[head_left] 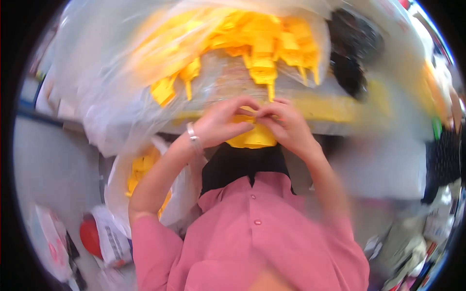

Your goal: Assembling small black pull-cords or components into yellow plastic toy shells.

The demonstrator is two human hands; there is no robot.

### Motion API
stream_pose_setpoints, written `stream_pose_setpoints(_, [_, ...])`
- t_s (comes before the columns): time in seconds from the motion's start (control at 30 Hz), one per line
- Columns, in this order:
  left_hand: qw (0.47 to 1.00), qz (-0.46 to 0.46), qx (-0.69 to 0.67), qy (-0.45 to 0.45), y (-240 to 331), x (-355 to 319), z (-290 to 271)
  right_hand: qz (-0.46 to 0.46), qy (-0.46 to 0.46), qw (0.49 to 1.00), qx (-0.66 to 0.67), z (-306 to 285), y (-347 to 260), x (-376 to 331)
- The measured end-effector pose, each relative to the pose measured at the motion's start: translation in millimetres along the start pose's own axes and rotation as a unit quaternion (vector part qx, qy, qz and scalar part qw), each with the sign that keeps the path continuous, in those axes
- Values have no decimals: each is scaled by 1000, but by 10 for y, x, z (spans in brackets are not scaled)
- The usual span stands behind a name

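Note:
A yellow plastic part (255, 137) sits close in front of me at the table's near edge, between my two hands. My left hand (227, 121), with a silver bracelet at its wrist, has its fingers closed on the part's left upper side. From the right, my right hand (284, 123) pinches at the top of the same part, thumb and fingers meeting my left fingertips. Anything small between the fingertips is hidden. Beyond my hands, a heap of similar yellow plastic parts (263, 46) spills from a clear plastic bag (109, 92).
A black plastic bag (349, 53) lies at the table's far right. Left of my legs, a white bag (119, 179) holds more yellow parts. A red and white bundle (104, 237) is on the floor at left. A pale box-like surface (388, 167) stands at right.

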State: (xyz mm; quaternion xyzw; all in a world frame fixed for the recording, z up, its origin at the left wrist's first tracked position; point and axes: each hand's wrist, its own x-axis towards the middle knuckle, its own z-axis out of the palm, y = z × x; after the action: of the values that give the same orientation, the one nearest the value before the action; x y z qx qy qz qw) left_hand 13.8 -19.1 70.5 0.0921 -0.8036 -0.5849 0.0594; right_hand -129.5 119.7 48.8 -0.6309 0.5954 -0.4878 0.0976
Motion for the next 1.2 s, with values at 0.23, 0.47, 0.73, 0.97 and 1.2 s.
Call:
stream_pose_setpoints(0.23, [982,80,24,167,-441,-163,418,16,48,993,-104,193,-56,-189])
stream_pose_setpoints(0.47, [970,15,101,221,-348,-413,537,-71,-59,975,-204,209,-369,-73])
stream_pose_setpoints(0.73, [966,153,-95,185,-212,-416,381,-30,-9,997,-64,201,-431,-106])
stream_pose_setpoints(0.97, [849,-7,-508,146,-385,-442,457,38,-15,996,-83,228,-456,-59])
stream_pose_setpoints(1.2, [780,-113,-598,144,-372,-458,507,-86,-164,949,-256,101,-629,22])
